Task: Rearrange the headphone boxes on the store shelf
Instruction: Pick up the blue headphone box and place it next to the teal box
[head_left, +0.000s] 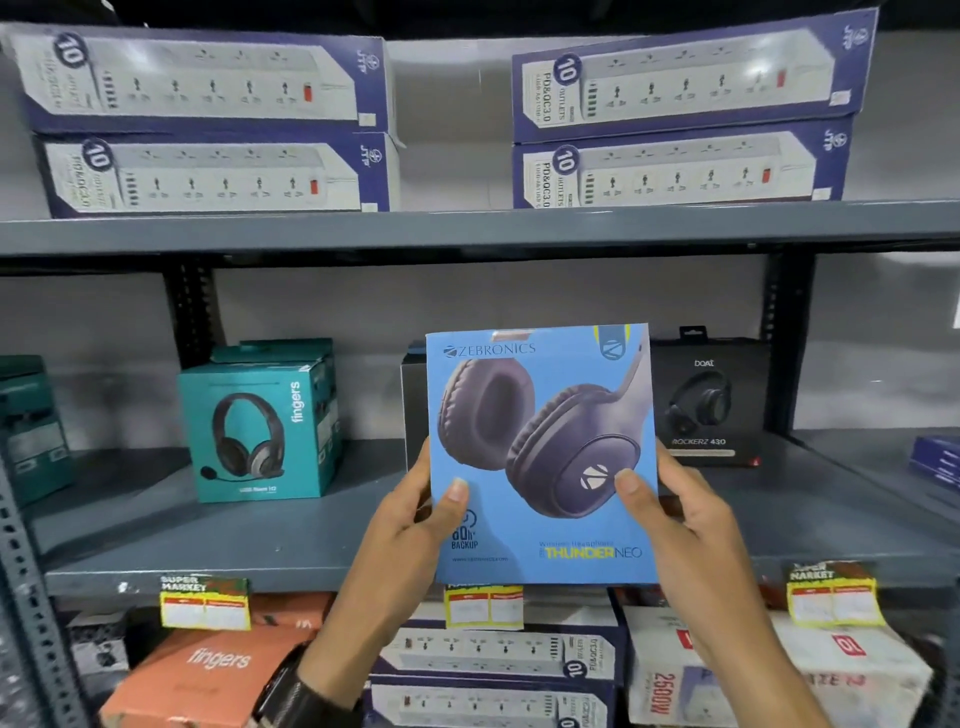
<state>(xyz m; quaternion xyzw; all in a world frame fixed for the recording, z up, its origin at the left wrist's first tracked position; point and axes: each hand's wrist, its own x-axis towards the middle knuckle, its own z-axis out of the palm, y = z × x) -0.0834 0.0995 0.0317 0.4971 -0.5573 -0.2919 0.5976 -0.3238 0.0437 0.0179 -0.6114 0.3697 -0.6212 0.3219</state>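
I hold a light blue headphone box (540, 452) upright in front of the middle shelf (291, 540), its printed face toward me. My left hand (415, 514) grips its left edge and my right hand (675, 509) grips its right edge, thumbs on the front. A teal headphone box (260, 421) stands on the shelf to the left. A black headphone box (709, 400) stands at the back right, partly hidden by the blue box. Another dark box (413, 400) shows behind the blue box's left edge.
Blue power-strip boxes (202, 124) are stacked in two piles on the upper shelf. The lower shelf holds an orange box (208, 670), more power-strip boxes (493, 654) and white boxes (675, 670). Yellow price tags (205, 605) hang on the shelf edge. More teal boxes (26, 426) stand far left.
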